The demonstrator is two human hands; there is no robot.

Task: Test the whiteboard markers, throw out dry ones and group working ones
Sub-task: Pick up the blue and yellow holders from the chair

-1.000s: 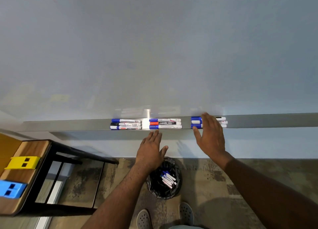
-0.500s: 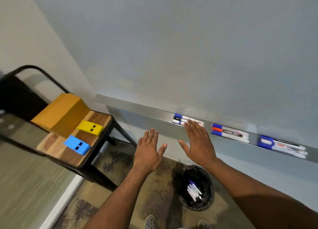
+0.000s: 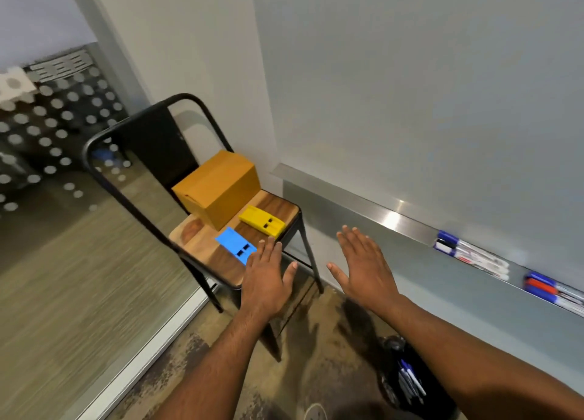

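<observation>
1. Both hands are reaching forward with palms down and holding nothing: the left hand (image 3: 267, 280) is hovering with fingers straight and close together and thumb spread, its fingertips lying over the near edge of the chair seat and the near end of the blue block.
2. Beside it, the right hand (image 3: 363, 268) is floating over the floor with fingers straight and slightly fanned, touching nothing, between the chair and the marker tray.
3. Lower right, nearest the camera, a black bin (image 3: 410, 385) is standing on the floor, holding several discarded markers (image 3: 409, 381) with white barrels and blue caps.
4. Just past the left hand, a black metal chair (image 3: 126, 129) with a wooden seat is standing against the wall, and it is carrying a blue block (image 3: 235, 244), a yellow block (image 3: 262, 220) just beyond it, and a brown cardboard box (image 3: 218, 189) at the back of the seat.
5. To the right, a metal tray (image 3: 363, 203) is running along the foot of the whiteboard (image 3: 410, 88).
6. Lying in that tray, one group of markers (image 3: 467, 255) with blue and black caps is sitting well to the right of the right hand.
7. Farther right, at the frame edge, a second group of markers (image 3: 550, 288) with blue and red caps is lying apart from the first.
8. On the left, a glass partition (image 3: 47, 119) with a dot pattern is blurring with motion.
</observation>
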